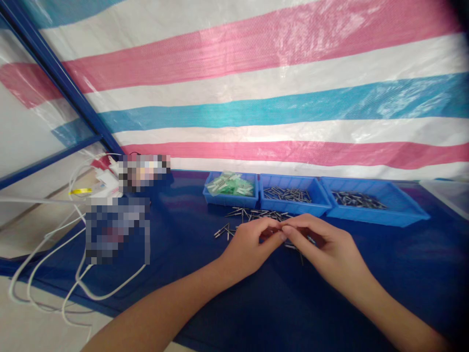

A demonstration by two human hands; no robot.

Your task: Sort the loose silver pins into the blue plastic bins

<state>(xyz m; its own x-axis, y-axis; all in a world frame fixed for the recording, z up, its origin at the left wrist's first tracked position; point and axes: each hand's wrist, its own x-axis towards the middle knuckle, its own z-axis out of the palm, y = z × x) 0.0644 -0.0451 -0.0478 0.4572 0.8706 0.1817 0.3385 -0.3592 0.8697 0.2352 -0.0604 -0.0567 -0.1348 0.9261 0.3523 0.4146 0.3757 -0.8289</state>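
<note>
My left hand and my right hand meet over the dark blue table, fingertips pinched together and touching. Whatever lies between the fingertips is hidden by them. Just beyond and partly beneath the hands, slim metal pin-like pieces are scattered in a loose heap. Behind the heap stand three blue bins in a row. The left bin holds a clear bag with green and white pieces. Thin metal pieces fill part of the middle bin, and darker small pieces lie in the right bin.
White cables loop over the table's left edge near a white power strip. Two pixelated objects sit at the left. A blue metal frame post rises there, and a striped plastic sheet hangs behind the table.
</note>
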